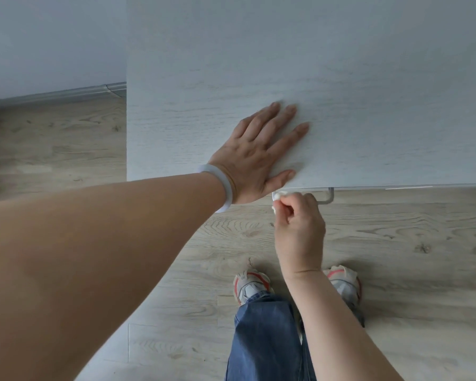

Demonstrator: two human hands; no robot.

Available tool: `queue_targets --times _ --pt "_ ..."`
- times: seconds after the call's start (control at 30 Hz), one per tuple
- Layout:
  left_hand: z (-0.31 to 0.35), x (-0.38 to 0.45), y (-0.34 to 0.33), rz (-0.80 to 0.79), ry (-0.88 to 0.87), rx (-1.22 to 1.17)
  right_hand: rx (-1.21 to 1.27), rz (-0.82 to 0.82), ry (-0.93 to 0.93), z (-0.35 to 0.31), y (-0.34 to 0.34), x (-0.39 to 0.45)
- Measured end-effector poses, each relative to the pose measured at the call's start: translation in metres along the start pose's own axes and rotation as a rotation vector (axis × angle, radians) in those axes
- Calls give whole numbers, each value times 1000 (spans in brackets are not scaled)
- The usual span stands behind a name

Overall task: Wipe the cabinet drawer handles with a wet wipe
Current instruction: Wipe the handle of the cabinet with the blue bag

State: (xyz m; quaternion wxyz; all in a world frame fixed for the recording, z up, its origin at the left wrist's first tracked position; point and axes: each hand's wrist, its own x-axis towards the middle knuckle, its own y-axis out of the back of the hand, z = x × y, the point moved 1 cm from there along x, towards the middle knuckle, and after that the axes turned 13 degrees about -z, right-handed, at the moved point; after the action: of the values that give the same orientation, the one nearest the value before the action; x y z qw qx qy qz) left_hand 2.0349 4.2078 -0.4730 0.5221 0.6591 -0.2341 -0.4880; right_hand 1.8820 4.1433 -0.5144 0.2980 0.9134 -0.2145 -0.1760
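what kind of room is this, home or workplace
Probably a room in a home, though which room is unclear. A pale wood-grain cabinet top with a slim white metal drawer handle stands on light oak-look plank flooring, against a plain white wall with a grey skirting board.

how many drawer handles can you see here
1: a single white handle juts out below the cabinet top's front edge, partly covered by the right hand and its wet wipe. Lower handles may be hidden under the top.
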Motion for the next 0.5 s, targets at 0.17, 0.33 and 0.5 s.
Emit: queue_targets --times 0.17,0.33,0.5 --pt "-1 1 1 -6 -3 -13 1 59 25 25 30 6" --pt "-1 -1 0 -14 6 0 136 77 -87 10 16 1" --pt "-1 0 0 13 -3 -5 874 -187 -565 -11 -13 -21"
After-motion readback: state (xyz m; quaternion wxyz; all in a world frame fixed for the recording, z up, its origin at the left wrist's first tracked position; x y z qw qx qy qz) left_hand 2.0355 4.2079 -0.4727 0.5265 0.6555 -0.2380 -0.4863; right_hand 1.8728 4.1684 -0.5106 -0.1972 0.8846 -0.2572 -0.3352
